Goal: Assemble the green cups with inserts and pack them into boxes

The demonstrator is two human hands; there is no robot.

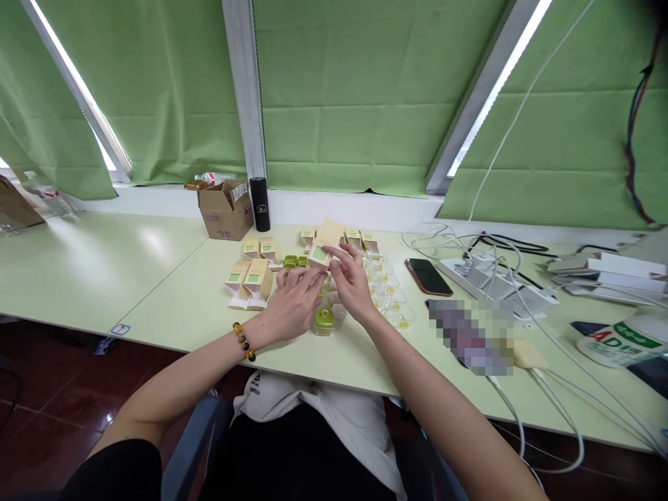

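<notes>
Both of my hands hold a small cream-coloured cardboard box (330, 232) with a green square on its face, raised a little above the table. My left hand (296, 303) has its fingers bent at the lower edge of the box. On the other side, my right hand (352, 282) grips it, with a finger lying over the green square. Below my hands stands a small clear container with a green lid (324, 319). Green containers (293, 261) sit just behind my left hand. Rows of clear plastic cups (390, 292) with yellow centres spread out to the right.
Similar cream boxes stand at the left (257, 278) and behind. A brown carton (225, 212) and black bottle (259, 204) are at the back. On the right lie a phone (428, 276), a power strip (495, 285), loose white cables and a white bottle (621, 339).
</notes>
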